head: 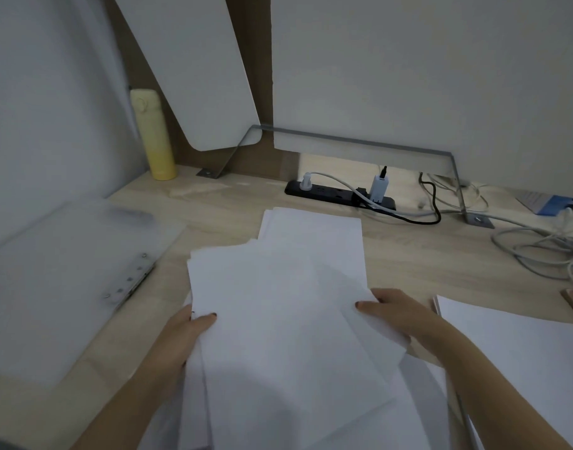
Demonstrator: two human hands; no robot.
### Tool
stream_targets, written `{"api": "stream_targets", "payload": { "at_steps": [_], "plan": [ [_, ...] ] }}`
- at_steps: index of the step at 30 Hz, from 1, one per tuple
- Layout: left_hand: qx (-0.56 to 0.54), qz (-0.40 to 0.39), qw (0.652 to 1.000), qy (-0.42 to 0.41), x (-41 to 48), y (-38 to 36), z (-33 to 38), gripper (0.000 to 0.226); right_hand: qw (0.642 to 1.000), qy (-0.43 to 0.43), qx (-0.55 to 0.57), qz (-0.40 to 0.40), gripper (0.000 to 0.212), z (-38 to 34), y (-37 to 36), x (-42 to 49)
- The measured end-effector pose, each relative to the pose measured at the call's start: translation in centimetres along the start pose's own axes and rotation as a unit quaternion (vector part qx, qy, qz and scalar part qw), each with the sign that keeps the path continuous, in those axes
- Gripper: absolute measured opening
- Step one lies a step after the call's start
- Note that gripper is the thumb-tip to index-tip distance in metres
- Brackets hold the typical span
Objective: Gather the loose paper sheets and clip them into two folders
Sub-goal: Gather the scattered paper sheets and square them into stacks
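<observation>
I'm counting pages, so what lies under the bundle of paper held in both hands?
More loose white sheets stick out beneath the bundle: some flat on the desk behind it, others fanned toward the near edge. Whatever lies under its middle is covered.

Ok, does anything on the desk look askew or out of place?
Yes. The sheets gripped by the left hand and right hand are fanned out, corners and edges misaligned. Another pile lies behind them. Cables at far right sit in a loose tangle. No spill or damage shows.
</observation>
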State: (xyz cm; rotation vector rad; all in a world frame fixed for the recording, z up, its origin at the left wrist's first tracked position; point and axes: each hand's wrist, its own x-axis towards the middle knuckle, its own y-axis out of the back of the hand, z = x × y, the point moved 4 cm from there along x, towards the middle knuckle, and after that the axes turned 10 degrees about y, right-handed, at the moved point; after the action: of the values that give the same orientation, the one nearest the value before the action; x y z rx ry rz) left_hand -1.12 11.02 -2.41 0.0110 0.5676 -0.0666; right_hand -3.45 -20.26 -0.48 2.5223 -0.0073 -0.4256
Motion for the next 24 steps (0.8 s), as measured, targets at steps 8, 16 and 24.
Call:
{"api": "stream_targets", "payload": {
  "at_steps": [8, 16, 24],
  "plan": [
    [-0.014, 0.042, 0.999, 0.005, -0.4, -1.6, -0.7, 0.04, 0.998, -0.027, 0.036, -0.035, 0.046, -0.4, -0.3, -1.1],
    [-0.092, -0.046, 0.994, 0.042, 0.3, -1.3, -0.3, 0.026, 0.966, -0.022, 0.219, -0.131, 0.039, -0.9, -2.0, -2.6],
    [-0.149, -0.047, 0.986, -0.065, -2.0, -2.1, 4.6, 0.03, 0.949, 0.109, 0.287, -0.071, 0.064, -3.8, 1.6, -3.6]
  ]
}}
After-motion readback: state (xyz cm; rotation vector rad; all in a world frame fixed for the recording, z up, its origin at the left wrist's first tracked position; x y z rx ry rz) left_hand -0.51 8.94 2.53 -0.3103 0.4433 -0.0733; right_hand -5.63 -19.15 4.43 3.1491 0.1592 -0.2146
